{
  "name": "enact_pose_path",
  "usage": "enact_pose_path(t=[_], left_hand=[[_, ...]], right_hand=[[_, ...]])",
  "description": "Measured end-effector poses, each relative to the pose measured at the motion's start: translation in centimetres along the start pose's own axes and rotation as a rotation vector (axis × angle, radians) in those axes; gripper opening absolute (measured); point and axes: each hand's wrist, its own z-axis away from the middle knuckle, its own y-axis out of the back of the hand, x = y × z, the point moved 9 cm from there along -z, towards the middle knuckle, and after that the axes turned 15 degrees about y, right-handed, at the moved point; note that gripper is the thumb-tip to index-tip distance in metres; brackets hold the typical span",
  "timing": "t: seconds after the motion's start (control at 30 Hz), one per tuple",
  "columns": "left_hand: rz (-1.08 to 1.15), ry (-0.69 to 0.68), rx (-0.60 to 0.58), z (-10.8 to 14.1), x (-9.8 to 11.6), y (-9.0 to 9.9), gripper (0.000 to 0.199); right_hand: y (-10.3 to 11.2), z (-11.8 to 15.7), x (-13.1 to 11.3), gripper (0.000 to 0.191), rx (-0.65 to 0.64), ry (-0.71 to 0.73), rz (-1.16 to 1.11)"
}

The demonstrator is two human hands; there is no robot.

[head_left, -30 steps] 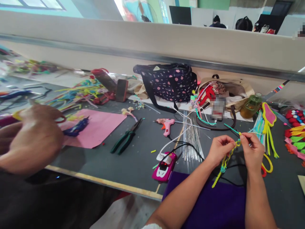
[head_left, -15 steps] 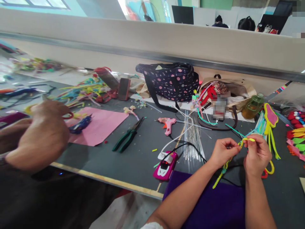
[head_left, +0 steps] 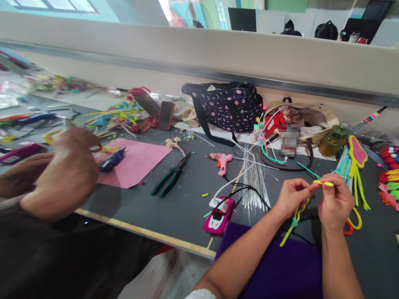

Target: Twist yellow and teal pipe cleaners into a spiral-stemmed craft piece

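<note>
Between my two hands is a yellow pipe cleaner point(head_left: 328, 184), bent at its end. My left hand point(head_left: 294, 197) pinches it from the left with closed fingers, and my right hand point(head_left: 336, 203) grips it from the right, thumb against it. A twisted yellow strand with a teal knot point(head_left: 293, 224) hangs below my left hand. A purple cloth point(head_left: 280, 265) lies under my forearms. Beyond my right hand is a yellow and pink pipe-cleaner piece point(head_left: 357, 153) with long pale blue and yellow strands.
A pink power strip point(head_left: 219, 216), a pink glue gun point(head_left: 222, 161), green pliers point(head_left: 172, 174) and wires point(head_left: 255, 182) lie left of my hands. Behind stand a dark bag point(head_left: 227, 108) and a green bottle point(head_left: 334, 139). Another person's hand point(head_left: 62, 178) is over the table at left.
My hands keep their grip while the yellow end between them now shows as a small bent loop. The whole view has shifted slightly, and the other person's hand remains at left.
</note>
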Motion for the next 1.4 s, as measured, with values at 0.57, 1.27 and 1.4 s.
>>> enact_pose_path(t=[0.57, 1.27, 1.4], left_hand=[[0.496, 0.191, -0.112, -1.7, -2.0, 0.8, 0.019], [0.710, 0.485, -0.319, -2.8, -4.3, 0.1, 0.014], [0.682, 0.474, -0.291, -3.1, -4.4, 0.4, 0.010]], right_hand=[[0.0, 1.0, 0.0, 0.019, 0.111, 0.035, -0.108], [1.2, 1.9, 5.1, 0.023, 0.071, -0.302, -0.078], [0.8, 2.0, 5.1, 0.024, 0.023, -0.292, -0.067]])
